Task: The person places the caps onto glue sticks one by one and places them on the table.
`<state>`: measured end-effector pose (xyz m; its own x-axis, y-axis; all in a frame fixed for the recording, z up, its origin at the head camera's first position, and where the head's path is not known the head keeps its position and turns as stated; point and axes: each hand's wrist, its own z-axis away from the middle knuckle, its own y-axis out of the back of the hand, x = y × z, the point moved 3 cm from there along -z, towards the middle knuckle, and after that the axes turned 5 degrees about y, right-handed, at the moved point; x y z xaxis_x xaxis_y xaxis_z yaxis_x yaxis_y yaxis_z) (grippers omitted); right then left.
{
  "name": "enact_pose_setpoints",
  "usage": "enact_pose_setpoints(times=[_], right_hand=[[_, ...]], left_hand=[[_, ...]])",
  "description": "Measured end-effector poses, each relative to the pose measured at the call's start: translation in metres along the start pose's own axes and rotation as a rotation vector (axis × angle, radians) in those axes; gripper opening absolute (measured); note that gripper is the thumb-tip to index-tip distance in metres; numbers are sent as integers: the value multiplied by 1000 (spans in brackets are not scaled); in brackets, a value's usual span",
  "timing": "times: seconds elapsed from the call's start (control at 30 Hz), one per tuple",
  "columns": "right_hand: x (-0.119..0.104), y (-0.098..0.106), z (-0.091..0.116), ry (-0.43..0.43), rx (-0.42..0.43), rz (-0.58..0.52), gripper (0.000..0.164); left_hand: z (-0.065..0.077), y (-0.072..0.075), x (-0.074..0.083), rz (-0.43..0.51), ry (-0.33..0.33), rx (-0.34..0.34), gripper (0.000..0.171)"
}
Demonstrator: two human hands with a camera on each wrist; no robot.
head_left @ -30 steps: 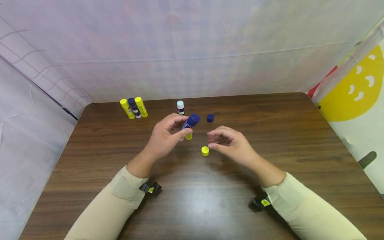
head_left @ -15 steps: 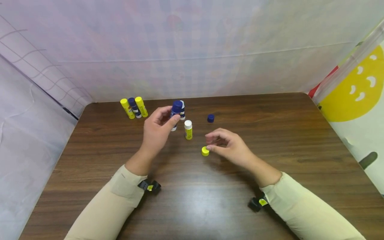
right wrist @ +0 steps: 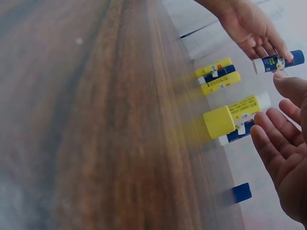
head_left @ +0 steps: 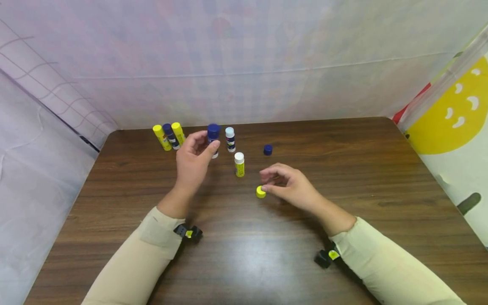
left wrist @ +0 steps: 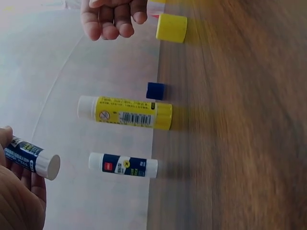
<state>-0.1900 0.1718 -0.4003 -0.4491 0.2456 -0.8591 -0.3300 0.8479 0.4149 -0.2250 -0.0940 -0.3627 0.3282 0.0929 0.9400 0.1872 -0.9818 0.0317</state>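
My left hand [head_left: 192, 165] grips a blue-capped glue stick [head_left: 213, 132] nearly upright above the table; its white base [left wrist: 51, 166] shows in the left wrist view. To its right stands a small blue glue stick [head_left: 230, 140] without its cap. A yellow glue stick [head_left: 239, 167], also uncapped with a white top, stands nearer me. A yellow cap [head_left: 261, 194] lies by the thumb of my right hand [head_left: 291, 186]. That hand's fingers are loosely bent around nothing, and the right wrist view shows them apart from the cap. Farther back sits a blue cap [head_left: 268, 150].
At the back left, two yellow glue sticks [head_left: 162, 139] and a blue glue stick [head_left: 171, 137] stand capped in a tight row, close to the left hand's fingers. A fabric sheet [head_left: 267, 76] rises behind the wooden table [head_left: 106, 220].
My left hand has moved left and away from me, turning the blue-capped glue stick from tilted to nearly upright. The right hand has barely shifted beside the yellow cap.
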Motion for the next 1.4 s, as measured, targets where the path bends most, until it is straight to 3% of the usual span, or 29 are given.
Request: enact_pose_setpoints(times=[0.4, 0.77, 1.4], right_hand=[[11, -3, -2, -33, -61, 10, 44], [20, -5, 0, -52, -102, 48, 50], [28, -9, -1, -54, -138, 77, 47]], left_hand=[[-11, 14, -10, 25, 22, 119, 33], [-18, 26, -18, 39, 42, 178, 33], [-30, 52, -23, 66, 18, 316, 25]])
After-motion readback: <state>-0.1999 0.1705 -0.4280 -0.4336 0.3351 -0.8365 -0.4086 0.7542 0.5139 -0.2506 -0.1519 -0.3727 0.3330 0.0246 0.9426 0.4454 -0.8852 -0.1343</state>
